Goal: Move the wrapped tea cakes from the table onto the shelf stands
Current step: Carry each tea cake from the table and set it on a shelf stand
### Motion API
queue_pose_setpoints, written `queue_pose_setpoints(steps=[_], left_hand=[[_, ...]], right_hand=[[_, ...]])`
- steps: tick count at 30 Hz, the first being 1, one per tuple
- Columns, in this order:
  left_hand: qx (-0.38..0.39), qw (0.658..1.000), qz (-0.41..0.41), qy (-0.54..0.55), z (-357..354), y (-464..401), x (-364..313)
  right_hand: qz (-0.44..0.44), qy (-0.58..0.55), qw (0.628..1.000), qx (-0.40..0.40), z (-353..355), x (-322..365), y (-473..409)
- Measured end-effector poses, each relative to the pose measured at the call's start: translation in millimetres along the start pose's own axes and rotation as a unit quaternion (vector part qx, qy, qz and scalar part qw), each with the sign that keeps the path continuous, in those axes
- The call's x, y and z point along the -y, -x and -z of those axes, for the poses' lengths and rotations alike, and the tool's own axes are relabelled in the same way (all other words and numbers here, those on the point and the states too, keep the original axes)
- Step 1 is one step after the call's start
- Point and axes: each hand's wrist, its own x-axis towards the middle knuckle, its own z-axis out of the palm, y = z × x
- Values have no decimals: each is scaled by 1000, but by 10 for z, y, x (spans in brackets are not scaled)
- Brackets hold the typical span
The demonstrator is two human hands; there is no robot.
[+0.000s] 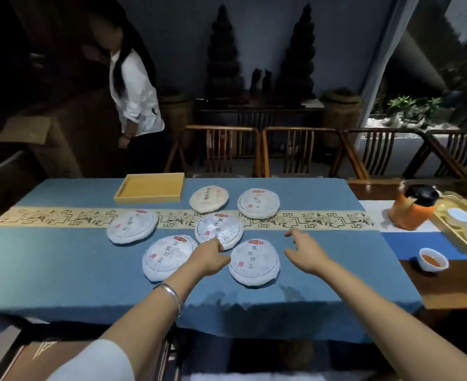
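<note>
Six round, flat cakes in crinkled white paper lie on the blue cloth surface [61,270], around a patterned cream runner [323,220]. The left hand [209,255] has its fingers [218,244] curled at the near rim of the middle cake [219,229]; whether they grip it I cannot tell. The right hand [305,250] hovers with fingers loosely spread, just right of the nearest cake [254,261], apart from it.

Before you stands a dim grey-blue wall [262,37], two dark tiered pagoda-shaped carvings [223,56] on a dark wooden sideboard [257,111], slatted wooden armchairs [221,149] before it, and daylight through the right-hand window [419,105].
</note>
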Motion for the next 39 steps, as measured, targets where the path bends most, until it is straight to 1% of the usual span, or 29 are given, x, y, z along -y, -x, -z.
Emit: queue_pose_setpoints(steps=[6, 11, 15, 18, 23, 26, 28, 30, 32, 35, 37, 39], left_hand=[[14, 1000, 26, 8, -218, -606, -3], [35, 997, 45, 60, -475, -1137, 95], [61, 989, 82, 111, -675, -1404, 267], [74, 984, 98, 129, -828, -1548, 412], [91, 973, 113, 181, -1049, -1663, 542], [83, 963, 117, 227, -1139, -1696, 557], [75, 956, 119, 256, -1195, -1711, 564], [70, 947, 123, 287, -1239, -1725, 560], [63, 947, 117, 294, -1267, -1745, 559], [62, 948, 110, 294, -1285, -1763, 563], [66, 945, 111, 300, -1306, -1779, 562], [79, 928, 107, 348, -1342, -1751, 522]], right_hand=[[-17, -8, 999, 29, -167, -193, -417], [-48, -9, 998, 50, -392, -374, -834], [-97, -36, 993, 63, -699, -520, -1075], [-135, -66, 986, 74, -973, -612, -1182], [-199, -123, 970, 61, -1323, -739, -1253], [-240, -184, 951, 59, -1449, -793, -1295], [-270, -244, 930, 44, -1509, -815, -1318], [-282, -284, 916, 26, -1571, -835, -1349], [-278, -317, 907, 20, -1616, -835, -1393], [-241, -378, 894, 20, -1668, -821, -1442], [-237, -401, 885, 16, -1661, -803, -1465], [-240, -417, 877, 18, -1649, -818, -1484]])
